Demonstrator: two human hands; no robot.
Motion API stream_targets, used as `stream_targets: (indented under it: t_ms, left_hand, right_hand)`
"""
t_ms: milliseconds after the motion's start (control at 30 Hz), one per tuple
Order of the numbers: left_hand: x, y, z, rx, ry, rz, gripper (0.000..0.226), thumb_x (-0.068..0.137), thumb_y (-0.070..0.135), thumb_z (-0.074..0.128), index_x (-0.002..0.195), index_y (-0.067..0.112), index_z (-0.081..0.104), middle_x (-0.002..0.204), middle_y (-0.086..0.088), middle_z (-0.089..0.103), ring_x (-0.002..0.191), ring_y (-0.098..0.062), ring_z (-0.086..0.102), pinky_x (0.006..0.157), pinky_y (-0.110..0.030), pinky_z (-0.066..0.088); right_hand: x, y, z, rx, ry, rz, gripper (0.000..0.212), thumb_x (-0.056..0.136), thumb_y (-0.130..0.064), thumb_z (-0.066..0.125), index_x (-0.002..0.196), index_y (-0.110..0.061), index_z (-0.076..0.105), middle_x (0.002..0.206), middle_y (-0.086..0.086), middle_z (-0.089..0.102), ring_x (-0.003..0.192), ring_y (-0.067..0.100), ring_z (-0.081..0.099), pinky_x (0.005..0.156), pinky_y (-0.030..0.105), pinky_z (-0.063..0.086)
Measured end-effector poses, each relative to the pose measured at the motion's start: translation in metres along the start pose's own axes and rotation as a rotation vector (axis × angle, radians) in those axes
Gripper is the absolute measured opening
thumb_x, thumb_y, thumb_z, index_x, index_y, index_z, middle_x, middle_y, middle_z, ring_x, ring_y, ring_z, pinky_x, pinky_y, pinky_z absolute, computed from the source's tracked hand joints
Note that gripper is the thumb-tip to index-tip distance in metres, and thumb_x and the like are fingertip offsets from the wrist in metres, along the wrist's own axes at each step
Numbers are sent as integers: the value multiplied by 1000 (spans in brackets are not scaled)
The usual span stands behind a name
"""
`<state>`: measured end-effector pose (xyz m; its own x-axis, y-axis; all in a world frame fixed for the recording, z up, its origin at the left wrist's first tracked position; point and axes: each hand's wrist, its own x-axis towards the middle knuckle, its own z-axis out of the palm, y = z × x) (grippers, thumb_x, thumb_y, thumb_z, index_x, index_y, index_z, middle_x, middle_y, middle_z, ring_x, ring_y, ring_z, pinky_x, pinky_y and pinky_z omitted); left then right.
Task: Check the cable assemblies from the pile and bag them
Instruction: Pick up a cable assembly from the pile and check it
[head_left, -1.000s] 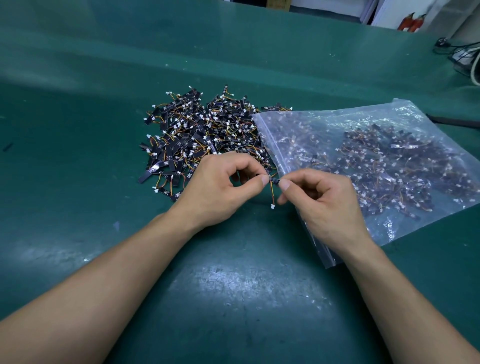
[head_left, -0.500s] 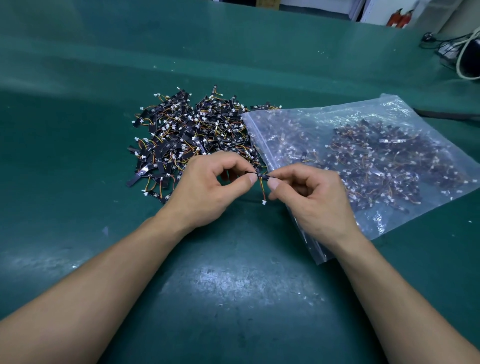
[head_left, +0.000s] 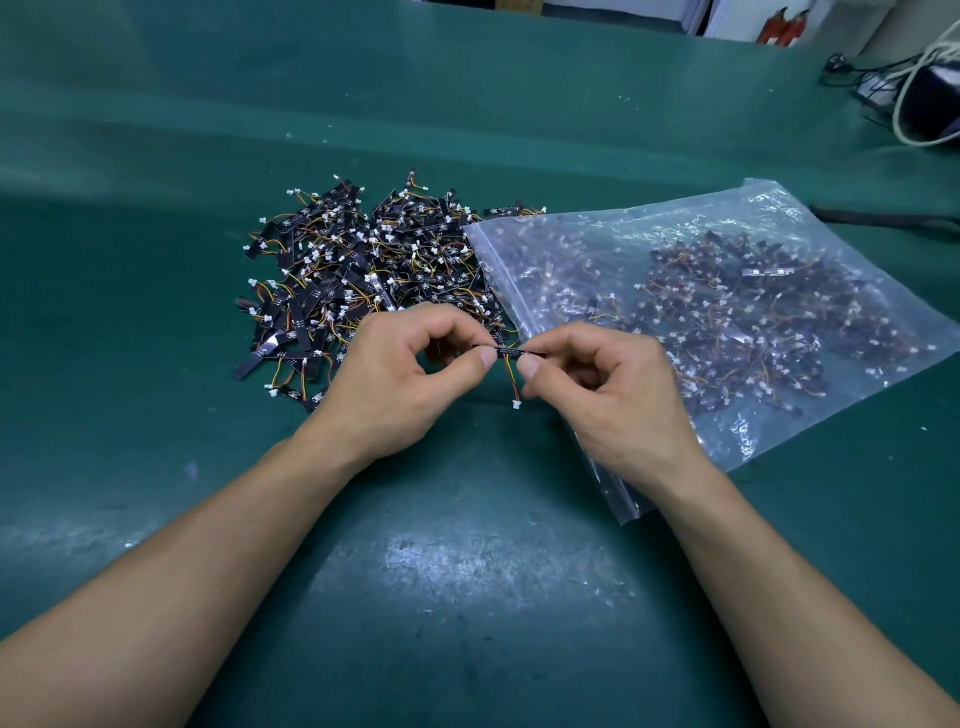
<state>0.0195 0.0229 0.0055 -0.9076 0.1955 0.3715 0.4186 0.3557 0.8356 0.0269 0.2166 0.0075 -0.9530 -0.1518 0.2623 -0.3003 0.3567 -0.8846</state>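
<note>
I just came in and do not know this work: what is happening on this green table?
A person holds one cable assembly: the left hand and the right hand each pinch an end of its black strip, and its wires hang down. The loose pile lies behind the left hand; the clear bag, holding many, lies on the right.

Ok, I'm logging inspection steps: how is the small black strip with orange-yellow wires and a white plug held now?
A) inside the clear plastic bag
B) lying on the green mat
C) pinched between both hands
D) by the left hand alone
C: the left hand and right hand each pinch an end of the small black strip, its white plug dangling below.
</note>
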Motion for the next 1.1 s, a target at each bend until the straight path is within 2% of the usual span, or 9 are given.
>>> stream_targets:
  t_ms: [100, 167, 233, 333, 433, 533, 700, 900, 1100]
  left_hand:
    - [0, 0, -1, -5, -19, 3, 6, 85, 15, 68, 81, 17, 71, 75, 5, 68, 68, -4, 57, 68, -16, 45]
    - [0, -1, -1, -11, -30, -3, 4, 86, 16, 68, 84, 16, 72, 77, 8, 68, 70, -8, 59, 68, -16, 45]
    - [0, -1, -2, -18, -32, -10, 5, 86, 17, 68, 86, 15, 73, 78, 10, 69, 72, -12, 62, 69, -16, 46]
    - [0, -1, -1, -11, -21, 2, 4, 86, 16, 69, 83, 16, 72, 77, 5, 69, 72, -15, 62, 69, -18, 47]
    - [1, -2, -2, -3, -11, 18, 6, 86, 14, 68, 82, 16, 71, 76, 5, 68, 70, -13, 60, 69, -17, 46]
    - [1, -3, -4, 1, -10, 20, 6, 87, 15, 69, 82, 18, 71, 75, 10, 67, 68, -5, 58, 69, -15, 44]
    - [-1, -4, -5, -16, -53, 11, 4, 86, 17, 69, 87, 20, 73, 78, 14, 68, 71, -2, 59, 70, -17, 45]
    - [-1, -4, -5, -2, -42, 12, 4, 85, 17, 69, 82, 20, 71, 75, 11, 67, 69, -3, 58, 70, -19, 46]
    - [0, -4, -5, 17, -31, 26, 4, 85, 16, 69, 83, 20, 70, 75, 11, 66, 70, -5, 59, 70, -22, 47]
  right_hand:
    - [0, 1, -1, -25, -15, -29, 9, 86, -27, 69, 78, -30, 72, 66, -7, 71, 52, 21, 56, 51, 26, 43]
    - [0, 1, -2, -36, -17, -43, 10, 86, -24, 68, 77, -27, 72, 65, -9, 70, 51, 10, 51, 52, 18, 40]
    - [0, 1, -2, -39, -15, -48, 11, 86, -23, 69, 76, -26, 72, 64, -9, 70, 51, 6, 49, 52, 16, 39]
    - [-1, 0, -2, -41, -11, -44, 9, 86, -25, 69, 77, -27, 72, 66, -9, 71, 51, 11, 52, 51, 20, 41]
    - [-2, 0, 0, -20, -7, -25, 5, 85, -30, 70, 83, -27, 74, 69, -2, 71, 60, 34, 64, 54, 40, 50]
    - [-3, 0, 2, -21, -8, -43, 8, 86, -33, 69, 85, -27, 74, 70, -3, 72, 62, 39, 64, 59, 49, 54]
    - [-1, -1, 2, -50, -3, -52, 13, 86, -22, 67, 78, -30, 72, 66, -8, 71, 57, 31, 59, 53, 36, 47]
    - [-2, -3, 3, -12, 7, -25, 8, 84, -24, 70, 80, -30, 74, 69, -2, 72, 61, 38, 63, 55, 44, 50]
    - [-2, -2, 2, -40, -16, -32, 11, 87, -26, 68, 77, -31, 73, 66, -7, 72, 58, 30, 60, 55, 37, 48]
